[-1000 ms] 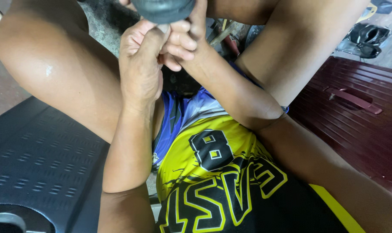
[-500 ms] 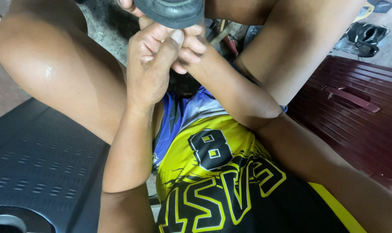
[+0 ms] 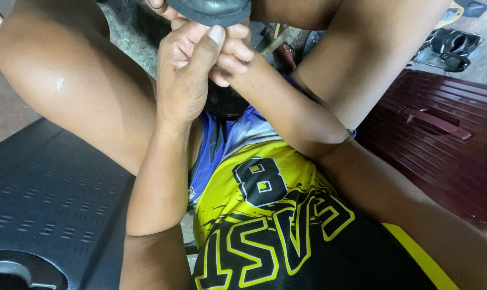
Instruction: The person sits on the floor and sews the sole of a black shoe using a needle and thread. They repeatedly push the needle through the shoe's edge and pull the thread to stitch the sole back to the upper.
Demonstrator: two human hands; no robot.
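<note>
- Black rubber part (image 3: pixel 211 11): sits directly above my left hand (image 3: pixel 187 75), thumb pressed to its underside.
- Right hand (image 3: pixel 235 53): fingers curled shut beside the left, touching the part's rim.
- Step, as I judge: seating the part. Next: firm, even pressure.

Soft, even daylight, fairly bright, with no hard shadows. Sheen shows on the knee (image 3: pixel 58 83) and maroon panel (image 3: pixel 447 156). Focus is sharp throughout.
</note>
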